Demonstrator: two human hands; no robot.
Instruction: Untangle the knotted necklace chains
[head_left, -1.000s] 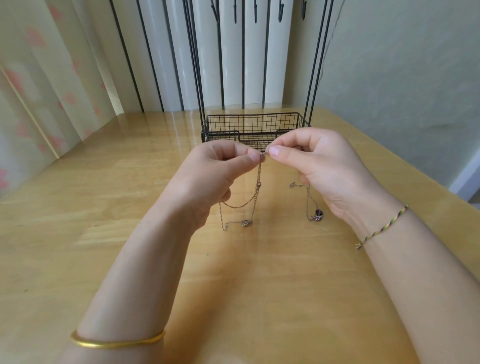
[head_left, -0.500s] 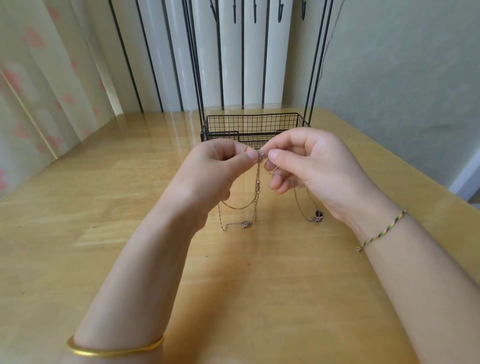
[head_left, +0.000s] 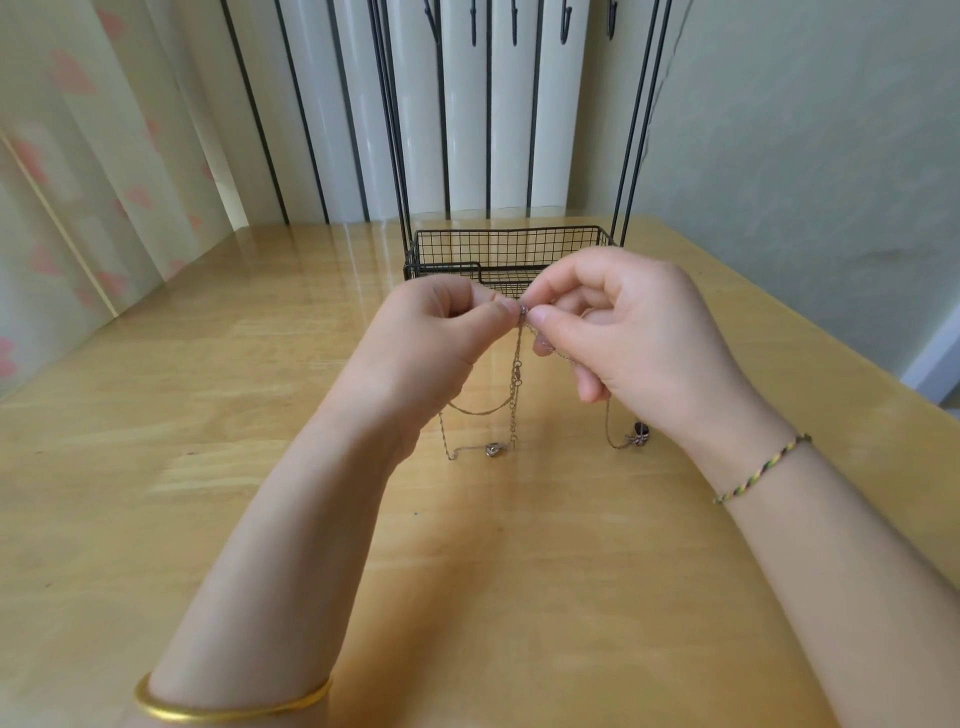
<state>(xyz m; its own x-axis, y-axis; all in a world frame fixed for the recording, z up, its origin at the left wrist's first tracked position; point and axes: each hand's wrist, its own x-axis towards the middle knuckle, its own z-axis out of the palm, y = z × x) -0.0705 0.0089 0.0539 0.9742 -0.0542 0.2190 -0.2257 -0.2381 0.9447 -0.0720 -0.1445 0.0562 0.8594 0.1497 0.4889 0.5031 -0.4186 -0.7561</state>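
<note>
Thin silver necklace chains (head_left: 516, 382) hang from between my two hands above the wooden table (head_left: 182, 415). My left hand (head_left: 431, 338) pinches the chains at a small knot (head_left: 523, 310) between thumb and forefinger. My right hand (head_left: 628, 332) pinches the same spot from the right, its other fingers curled under. One chain loops down to a small silver pendant (head_left: 493, 449) resting on the table. Another strand drops under my right hand to a dark pendant (head_left: 640, 435) on the table.
A black wire basket (head_left: 498, 249) on a tall wire stand sits just behind my hands, with hooks (head_left: 514, 21) hanging high above it. A grey wall runs along the right, curtains along the left. I wear a gold bangle (head_left: 228, 706) and a braided bracelet (head_left: 758, 470).
My right hand's lower fingers have curled in under the chain and the strand on the right now hangs closer to that hand. The left hand has stayed in place.
</note>
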